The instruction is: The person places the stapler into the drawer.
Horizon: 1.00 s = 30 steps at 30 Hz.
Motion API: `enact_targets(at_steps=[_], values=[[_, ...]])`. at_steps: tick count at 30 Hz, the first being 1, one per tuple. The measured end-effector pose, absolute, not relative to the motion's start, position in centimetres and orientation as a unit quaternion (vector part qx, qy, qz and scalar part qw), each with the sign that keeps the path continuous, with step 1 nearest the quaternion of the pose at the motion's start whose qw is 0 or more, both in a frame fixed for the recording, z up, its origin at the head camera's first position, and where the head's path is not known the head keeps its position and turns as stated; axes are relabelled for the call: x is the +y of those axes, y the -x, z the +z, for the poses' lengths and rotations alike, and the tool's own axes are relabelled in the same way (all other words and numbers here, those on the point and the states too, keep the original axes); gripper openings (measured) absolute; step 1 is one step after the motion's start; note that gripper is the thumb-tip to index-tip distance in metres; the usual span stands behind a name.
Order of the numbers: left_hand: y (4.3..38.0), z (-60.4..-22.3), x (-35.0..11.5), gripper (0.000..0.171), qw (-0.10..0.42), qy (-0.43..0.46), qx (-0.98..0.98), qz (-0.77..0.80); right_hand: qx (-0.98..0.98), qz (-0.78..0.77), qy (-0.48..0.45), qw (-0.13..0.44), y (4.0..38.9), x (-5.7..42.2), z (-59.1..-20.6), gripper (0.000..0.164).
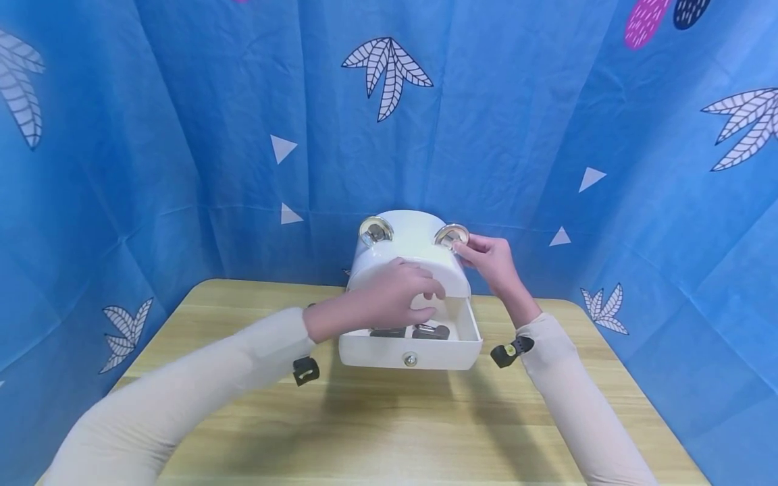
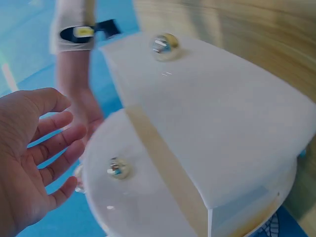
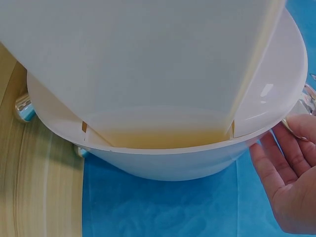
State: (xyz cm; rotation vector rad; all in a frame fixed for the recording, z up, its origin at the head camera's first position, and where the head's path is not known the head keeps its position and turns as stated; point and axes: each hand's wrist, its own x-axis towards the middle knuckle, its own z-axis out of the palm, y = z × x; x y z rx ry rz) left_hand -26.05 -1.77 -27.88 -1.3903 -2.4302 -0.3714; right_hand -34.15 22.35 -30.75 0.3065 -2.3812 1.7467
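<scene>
Nearest you, the pale wooden surface (image 1: 389, 445) fills the lower middle of the head view. Just above it juts the pulled-out drawer (image 1: 371, 352), its small metal knob (image 1: 410, 359) on the front and some dark objects (image 1: 431, 332) inside, too covered to name. Your left hand (image 1: 404, 290) hangs over the drawer near the centre, fingers apart and loosely bent, holding nothing. Behind it stands the white rounded-top box (image 1: 413, 233), in the middle of the frame. Your right hand (image 1: 494, 264), right of centre, seems to pinch the edge of the right metal-rimmed cup (image 1: 451, 235), thumb in front; its twin, the left cup (image 1: 375, 231), sits untouched. Farthest off hangs the blue curtain (image 1: 365, 169).

To do this well, pinch that rim lightly and work squarely, since a sideways pull could tip the box. I'd steady the white shell with your left palm, not the drawer, which may slide.
</scene>
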Motion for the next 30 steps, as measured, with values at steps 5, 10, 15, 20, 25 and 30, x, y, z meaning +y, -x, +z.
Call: enact_targets(at_steps=[5, 10, 15, 20, 25, 30], values=[[24.7, -28.3, -3.7, 0.020, 0.160, 0.461, -0.839, -0.241, -0.802, 0.583, -0.099, 0.087, 34.1, 22.4, -30.6, 0.044], [23.1, -30.2, -5.1, 0.020, 0.095, 0.433, -0.829, -0.342, -0.804, 0.581, -0.095, 0.083, 34.1, 22.5, -30.4, 0.044], [21.2, -32.7, -5.7, 0.019, 0.025, 0.410, -0.820, -0.399, -0.803, 0.584, -0.090, 0.077, 34.1, 22.4, -30.5, 0.045], [20.2, -36.0, -5.9, 0.016, -0.052, 0.394, -0.816, -0.421, -0.803, 0.584, -0.088, 0.076, 34.0, 22.3, -30.4, 0.045], [19.7, -39.6, -5.7, 0.016, -0.136, 0.360, -0.793, -0.472, -0.803, 0.585, -0.082, 0.079, 34.1, 22.3, -30.5, 0.044], [19.3, -42.2, -5.0, 0.029, -0.214, 0.263, -0.743, -0.577, -0.798, 0.591, -0.081, 0.079, 34.3, 22.2, -30.5, 0.043]])
